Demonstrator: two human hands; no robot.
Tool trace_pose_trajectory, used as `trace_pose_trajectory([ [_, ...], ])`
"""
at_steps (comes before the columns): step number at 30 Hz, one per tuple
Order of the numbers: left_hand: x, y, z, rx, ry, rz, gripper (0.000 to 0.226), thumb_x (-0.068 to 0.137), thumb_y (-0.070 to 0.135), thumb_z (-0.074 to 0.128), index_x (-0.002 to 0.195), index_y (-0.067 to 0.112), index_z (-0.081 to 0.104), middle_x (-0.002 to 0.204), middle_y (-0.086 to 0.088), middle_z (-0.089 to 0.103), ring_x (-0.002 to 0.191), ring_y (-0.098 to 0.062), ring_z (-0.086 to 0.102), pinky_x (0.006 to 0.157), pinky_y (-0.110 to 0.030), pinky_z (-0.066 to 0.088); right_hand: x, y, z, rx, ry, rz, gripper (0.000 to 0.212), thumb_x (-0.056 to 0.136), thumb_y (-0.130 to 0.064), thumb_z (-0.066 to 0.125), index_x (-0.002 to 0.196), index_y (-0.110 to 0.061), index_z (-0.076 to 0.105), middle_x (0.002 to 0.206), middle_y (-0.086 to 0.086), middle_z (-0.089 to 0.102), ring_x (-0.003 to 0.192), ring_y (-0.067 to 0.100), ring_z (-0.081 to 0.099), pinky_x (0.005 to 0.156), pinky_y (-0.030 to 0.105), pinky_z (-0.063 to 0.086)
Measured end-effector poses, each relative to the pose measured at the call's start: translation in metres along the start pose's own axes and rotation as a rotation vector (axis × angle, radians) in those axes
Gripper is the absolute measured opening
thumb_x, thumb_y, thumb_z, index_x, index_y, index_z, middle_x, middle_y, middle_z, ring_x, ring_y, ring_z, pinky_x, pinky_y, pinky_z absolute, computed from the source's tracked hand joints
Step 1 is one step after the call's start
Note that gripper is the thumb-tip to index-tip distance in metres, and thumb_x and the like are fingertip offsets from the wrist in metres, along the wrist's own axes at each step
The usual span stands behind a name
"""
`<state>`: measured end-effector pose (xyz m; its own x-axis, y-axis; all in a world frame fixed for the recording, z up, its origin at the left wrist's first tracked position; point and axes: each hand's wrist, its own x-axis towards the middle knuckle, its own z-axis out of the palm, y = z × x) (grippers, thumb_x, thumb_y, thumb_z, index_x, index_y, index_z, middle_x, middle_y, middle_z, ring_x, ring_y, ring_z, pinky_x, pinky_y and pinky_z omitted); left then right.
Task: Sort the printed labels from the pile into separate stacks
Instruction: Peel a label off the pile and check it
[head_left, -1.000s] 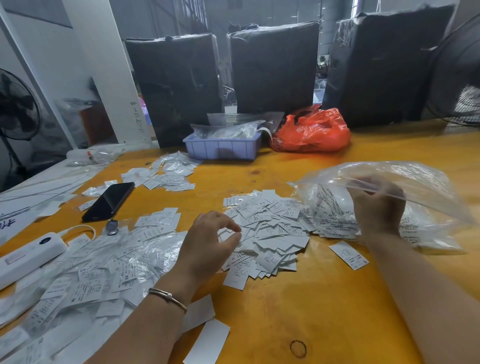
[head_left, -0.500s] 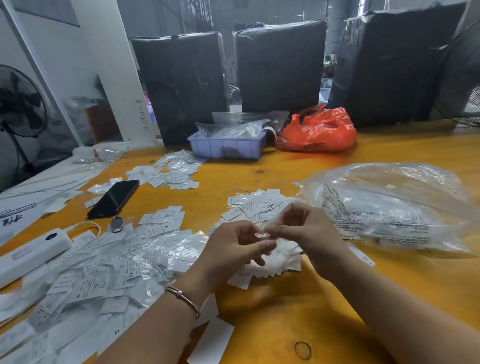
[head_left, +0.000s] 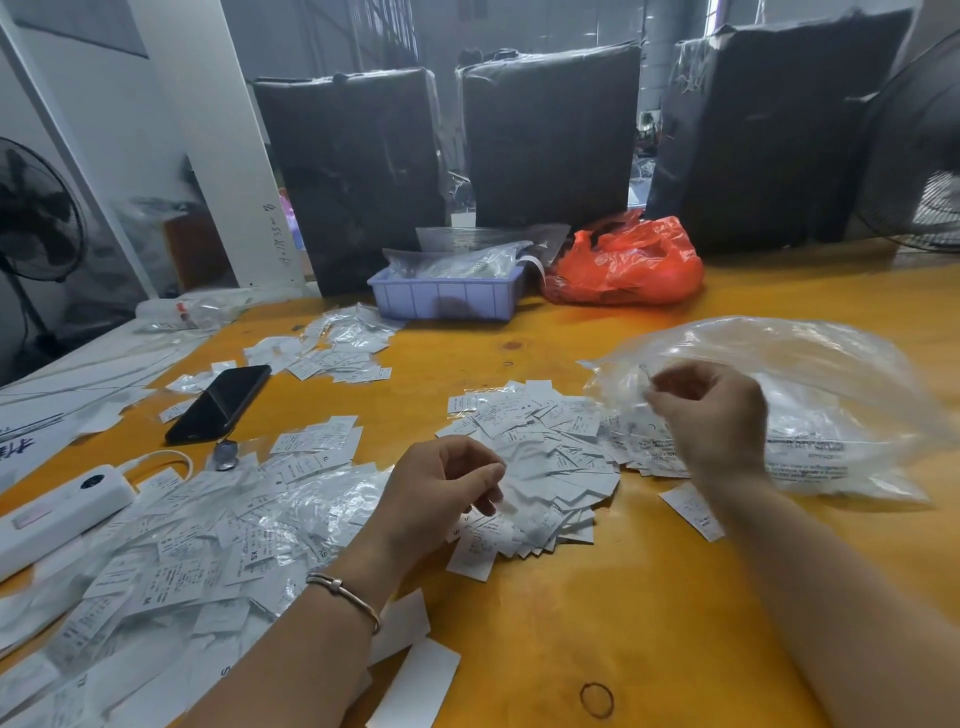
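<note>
Your right hand (head_left: 711, 415) is reaching bagward (head_left: 831, 374), fingers curled, contents unclear; your left (head_left: 441, 488), loosely curled, is hovering over labels (head_left: 545, 441).

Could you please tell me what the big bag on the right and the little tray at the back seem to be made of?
The bag looks like thin clear plastic film: see-through, glossy and crinkled. The tray looks like rigid moulded plastic, pale lilac with a dull finish and ribbed walls.
</note>
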<state>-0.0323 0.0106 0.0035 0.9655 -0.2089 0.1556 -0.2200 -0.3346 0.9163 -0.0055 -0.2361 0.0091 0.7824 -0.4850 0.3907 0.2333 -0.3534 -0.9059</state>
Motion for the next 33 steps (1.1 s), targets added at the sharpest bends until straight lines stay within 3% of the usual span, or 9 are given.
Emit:
trace_pose_trajectory([
  [7,-0.001,0.001,-0.001,-0.034,0.004,-0.007,0.009,0.089,0.001,0.065,0.084,0.006,0.07,0.066,-0.004,0.07,0.057,-0.01,0.062,0.054,-0.015,0.048,0.027,0.025,-0.018,-0.37,0.319,-0.12,0.018,0.086,0.001,0.053,0.097,0.004,0.068,0.095,0.025,0.068,0.088,0.035,0.06,0.069,0.027,0.034],
  [10,0.0,0.001,-0.001,-0.032,0.02,-0.013,0.005,0.085,-0.001,0.068,0.083,0.003,0.066,0.071,-0.003,0.072,0.061,-0.008,0.065,0.06,-0.015,0.05,0.027,0.029,-0.015,-0.616,0.229,-0.079,0.028,0.086,-0.006,0.058,0.112,0.002,0.06,0.113,0.024,0.061,0.108,0.038,0.051,0.086,0.04,0.039],
  [14,0.0,0.001,-0.002,-0.098,0.053,-0.033,0.011,0.08,-0.004,0.072,0.082,0.001,0.062,0.078,-0.01,0.074,0.068,-0.011,0.069,0.064,-0.018,0.053,0.019,0.021,-0.01,-0.819,0.054,-0.147,0.035,0.082,-0.011,0.064,0.117,-0.005,0.065,0.139,0.016,0.049,0.131,0.033,0.037,0.109,0.043,0.026],
  [19,0.0,0.002,-0.004,-0.193,0.033,-0.087,0.025,0.079,0.0,0.076,0.099,0.013,0.07,0.078,0.0,0.073,0.075,-0.009,0.069,0.063,-0.014,0.05,-0.011,-0.007,0.008,-0.456,-0.218,-0.308,0.013,0.083,-0.005,0.065,0.093,-0.01,0.073,0.096,0.009,0.073,0.09,0.022,0.062,0.08,0.032,0.047],
  [22,0.0,0.003,-0.004,-0.204,-0.031,-0.086,0.025,0.081,0.004,0.075,0.097,0.022,0.075,0.076,0.006,0.07,0.071,-0.005,0.065,0.059,-0.014,0.048,-0.031,-0.026,0.018,-0.036,-0.639,-0.026,0.021,0.081,-0.026,0.074,0.098,-0.016,0.07,0.092,0.001,0.073,0.081,0.013,0.068,0.067,0.024,0.053],
  [24,-0.001,0.005,-0.003,-0.275,-0.075,-0.084,0.02,0.08,0.004,0.075,0.089,0.022,0.077,0.08,0.002,0.071,0.075,-0.011,0.069,0.063,-0.019,0.052,-0.039,-0.03,0.022,0.059,-0.851,0.131,0.045,0.071,-0.045,0.075,0.108,-0.021,0.066,0.096,-0.006,0.071,0.08,0.003,0.067,0.06,0.016,0.048],
  [26,-0.002,0.007,-0.003,-0.366,-0.109,-0.085,0.011,0.074,0.008,0.077,0.081,0.016,0.074,0.081,-0.005,0.072,0.079,-0.02,0.072,0.068,-0.025,0.056,-0.044,-0.03,0.024,0.086,-0.976,0.167,0.043,0.069,-0.045,0.075,0.102,-0.018,0.069,0.086,-0.006,0.07,0.071,0.006,0.064,0.057,0.015,0.043],
  [29,-0.002,0.007,-0.003,-0.371,-0.137,-0.089,0.009,0.074,0.013,0.077,0.08,0.009,0.07,0.083,-0.015,0.073,0.083,-0.026,0.073,0.075,-0.032,0.059,-0.046,-0.027,0.025,0.157,-0.949,0.146,0.015,0.079,-0.024,0.075,0.08,-0.009,0.071,0.069,0.0,0.065,0.063,0.007,0.054,0.054,0.015,0.041],
  [33,-0.002,0.006,0.0,-0.238,-0.152,-0.087,0.006,0.08,0.009,0.076,0.081,0.004,0.073,0.083,-0.015,0.072,0.079,-0.02,0.069,0.073,-0.027,0.058,-0.045,-0.027,0.025,0.174,-0.856,0.068,0.011,0.082,-0.017,0.073,0.078,-0.007,0.07,0.07,0.001,0.065,0.067,0.01,0.052,0.06,0.022,0.04],
])
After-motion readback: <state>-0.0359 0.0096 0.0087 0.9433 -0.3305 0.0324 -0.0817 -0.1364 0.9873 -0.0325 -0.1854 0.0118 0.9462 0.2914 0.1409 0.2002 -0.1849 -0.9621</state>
